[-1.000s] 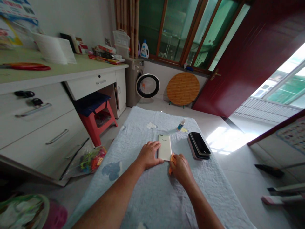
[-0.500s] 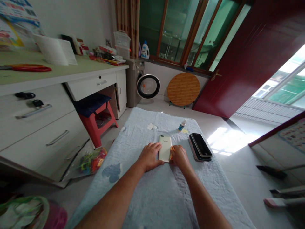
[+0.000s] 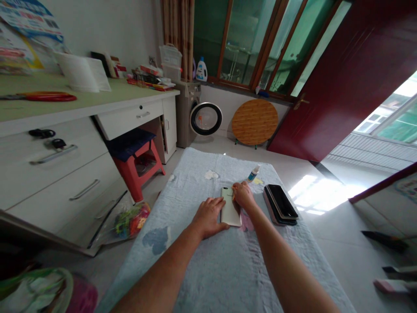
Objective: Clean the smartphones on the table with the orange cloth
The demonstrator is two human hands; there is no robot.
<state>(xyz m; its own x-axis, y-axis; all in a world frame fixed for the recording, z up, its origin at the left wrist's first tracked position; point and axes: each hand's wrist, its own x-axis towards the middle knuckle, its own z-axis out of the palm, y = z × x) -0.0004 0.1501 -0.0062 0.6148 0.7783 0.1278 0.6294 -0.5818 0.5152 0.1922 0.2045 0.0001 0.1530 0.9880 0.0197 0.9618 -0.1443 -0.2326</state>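
A pale gold smartphone [image 3: 230, 214] lies back side up on the cloth-covered table [image 3: 208, 256]. My left hand [image 3: 209, 216] grips its left side, fingers along the edge and thumb at the bottom corner. Pinched in my right hand [image 3: 243, 194] is a small orange cloth [image 3: 233, 191], pressed on the upper right of the phone's back; most of the cloth is hidden by the fingers. A small spray bottle [image 3: 253, 174] with a blue label lies just beyond that hand. To the right sits a stack of phones [image 3: 282, 202], the top one with its black screen upward.
On the left runs a white desk [image 3: 130, 102] with drawers, and a red stool [image 3: 138, 169] stands under it. A plastic bag [image 3: 127, 221] and a bin [image 3: 70, 287] are on the floor left of the table. Behind are an open washing machine [image 3: 189, 113] and a round wooden board [image 3: 254, 121].
My right hand has slid the orange cloth up the phone's right side, from its lower part to near the top. My left hand stays on the phone. The camera view has shifted slightly.
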